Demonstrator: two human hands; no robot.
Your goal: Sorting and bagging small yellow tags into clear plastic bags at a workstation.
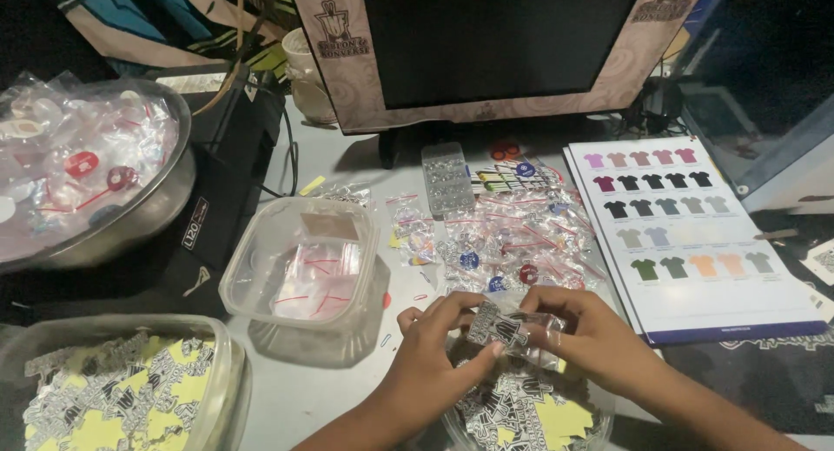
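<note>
My left hand and my right hand meet over the desk's near edge, both pinching a small clear plastic bag with a black-and-white sticker inside it. Just beneath them sits a clear tub of black, white and yellow stickers, partly hidden by my hands. Beyond my fingers lies a heap of small packed bags with red seal strips and round badges.
A clear square tub holding empty bags stands left of my hands. A metal bowl of packed bags sits far left, another sticker tub at bottom left. A shirt colour chart lies at right. A monitor stands behind.
</note>
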